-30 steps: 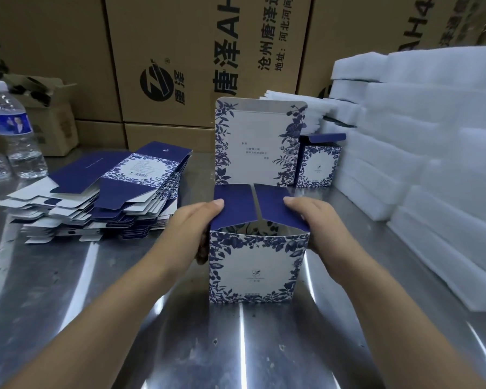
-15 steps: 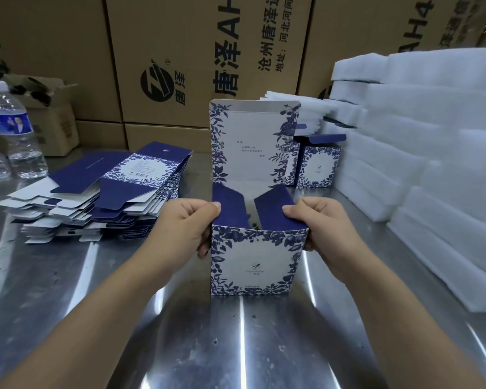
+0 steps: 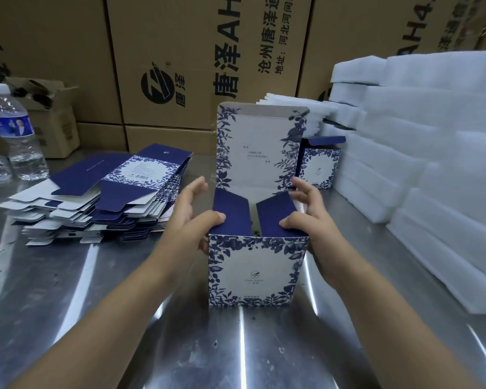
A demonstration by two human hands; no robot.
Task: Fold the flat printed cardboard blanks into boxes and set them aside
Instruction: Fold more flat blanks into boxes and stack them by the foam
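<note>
Half-folded box point(image 3: 253, 273) standing upright mid-counter point(image 3: 124, 318), lid point(image 3: 258, 147) sticking up at back. Left hand point(image 3: 188, 220) and right hand point(image 3: 312, 220) flanking it, fingers spreading loose, released, thumbs pressing down on navy side flaps point(image 3: 230, 211). Stack of flat blanks point(image 3: 110, 203) lying at left; finished box point(image 3: 319, 167) sitting behind, right

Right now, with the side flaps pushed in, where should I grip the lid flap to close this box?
Take the lid flap by its free top edge, coming from above and behind. It stands upright, hinged on the far wall of the box, so pulling the top toward you should swing it over the side flaps that the left hand and right hand press in.
</note>
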